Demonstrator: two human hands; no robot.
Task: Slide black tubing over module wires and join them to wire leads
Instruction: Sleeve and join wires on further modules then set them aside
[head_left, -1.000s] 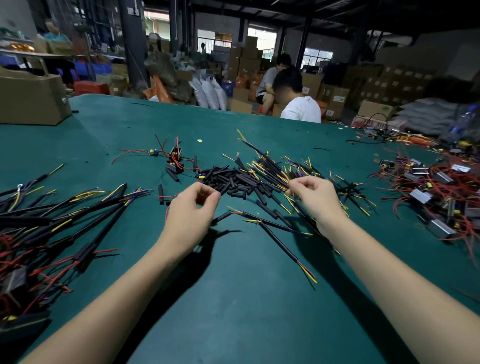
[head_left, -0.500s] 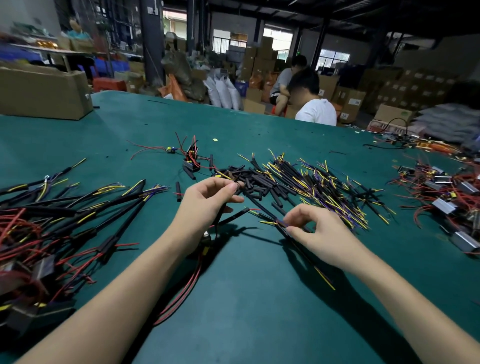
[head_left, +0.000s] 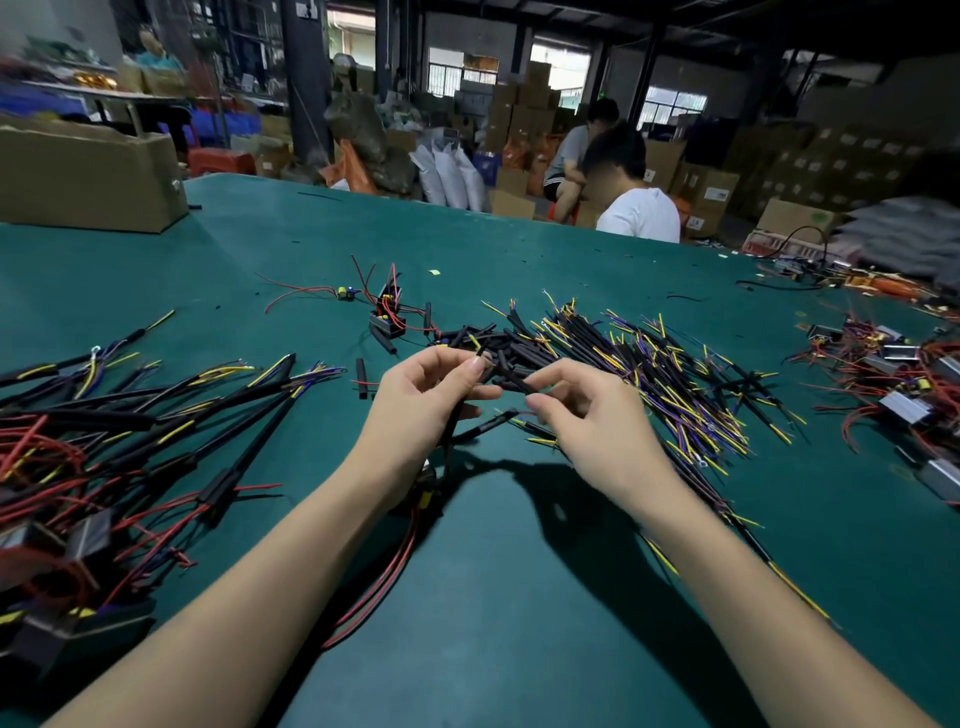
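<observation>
Above the green tabletop (head_left: 519, 597), the left hand (head_left: 415, 410) pinches a black tubing piece (head_left: 454, 421); the right hand (head_left: 592, 415) pinches a wire lead (head_left: 540, 430).

The table (head_left: 519, 597) wore a matt green cloth-like covering. On it, the black tubing (head_left: 511, 358) looked dull, rubbery plastic; wire leads (head_left: 675, 395) beside the tubing had smooth plastic insulation; beyond them, modules (head_left: 904, 405) showed brushed metal. A cardboard box (head_left: 88, 182) looked matt.
</observation>
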